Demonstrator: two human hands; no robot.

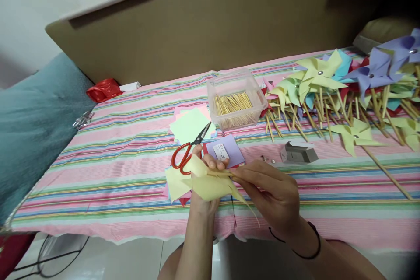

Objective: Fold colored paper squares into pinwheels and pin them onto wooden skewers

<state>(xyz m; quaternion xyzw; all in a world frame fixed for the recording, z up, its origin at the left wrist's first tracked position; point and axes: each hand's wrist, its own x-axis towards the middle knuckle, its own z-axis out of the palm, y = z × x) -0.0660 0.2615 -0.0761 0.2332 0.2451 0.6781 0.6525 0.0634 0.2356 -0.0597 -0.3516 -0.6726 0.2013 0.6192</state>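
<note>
A pale yellow paper pinwheel (pixel 211 187) is held up over the front of the table. My left hand (pixel 212 163) grips it from behind, its palm and lower fingers partly hidden by the paper blades. My right hand (pixel 274 192) is closed, thumb and fingertips pinching a thin wooden stick (pixel 218 173) that lies across the pinwheel. The stick's end inside my right fingers is hidden. Right behind my left hand lie red-handled scissors (pixel 185 157), blades pointing away. Purple paper squares (pixel 234 148) with a small white labelled card (pixel 221 152) on top are just beyond my fingers.
A clear plastic box (pixel 238 118) holds many wooden sticks. Finished pinwheels (pixel 320 73) heap up at the right; one (pixel 356 136) lies apart. A small grey box (pixel 299 153) and metal fasteners (pixel 267 159) sit nearby. Paper sheets (pixel 190 124) and a red plastic bag (pixel 104 90) are left.
</note>
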